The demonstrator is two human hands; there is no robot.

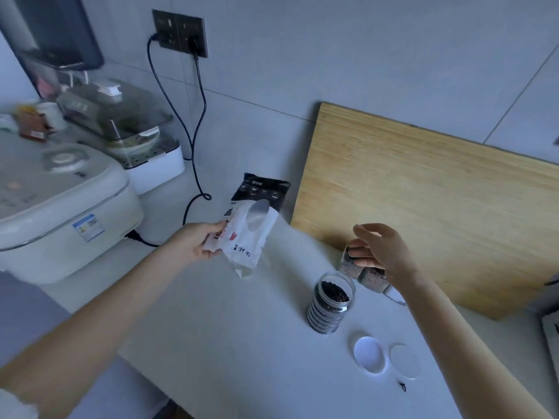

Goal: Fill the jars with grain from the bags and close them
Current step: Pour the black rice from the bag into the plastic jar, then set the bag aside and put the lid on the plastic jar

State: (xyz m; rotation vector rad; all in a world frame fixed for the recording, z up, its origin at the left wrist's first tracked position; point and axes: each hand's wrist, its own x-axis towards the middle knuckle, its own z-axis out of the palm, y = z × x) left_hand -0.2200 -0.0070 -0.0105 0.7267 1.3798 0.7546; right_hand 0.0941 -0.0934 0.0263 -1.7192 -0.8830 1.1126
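Two lids (pixel 369 355) on worktop (pixel 242 328), nearer than right hand (pixel 382 252). Open jar (pixel 331 300), dark grain, just left of it. Right arm extended; fingers curl round tilted jar (pixel 367 278). Left hand (pixel 196 243) pinches white bag (pixel 245 237), raised.

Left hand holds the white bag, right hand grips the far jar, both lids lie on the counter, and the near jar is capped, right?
No: the head view shows the near jar uncapped, dark grain showing at its mouth. The rest stands: left hand holds the white bag, right hand grips the far jar, both lids lie on the counter.
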